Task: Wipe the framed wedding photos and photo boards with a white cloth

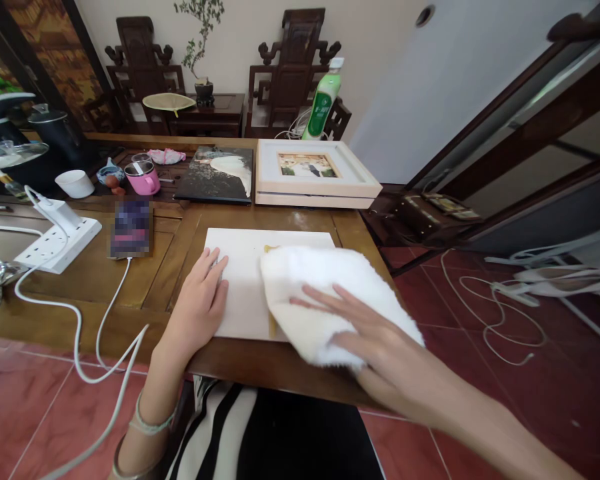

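Observation:
A pale rectangular board (pixel 243 280) lies flat near the front edge of the wooden table, with a yellowish strip showing beside the cloth. My left hand (pixel 200 300) lies open on the board's left edge, fingers apart. Over the board's right half spreads a fluffy white cloth (pixel 325 273), which hides that part and hangs past the side. My right hand (pixel 360 327), slightly blurred, holds the cloth from above, its fingers pressed across it and the thumb at a fold.
Behind the board are a black picture panel (pixel 217 175) and a pale framed box (pixel 320 190), with a green bottle (pixel 323 103) beyond. To the left are a power strip (pixel 55 243), a pixelated phone-like object (pixel 131 228), a pink mug (pixel 143 179) and a white cup (pixel 75 184). White cables cross the table's front edge.

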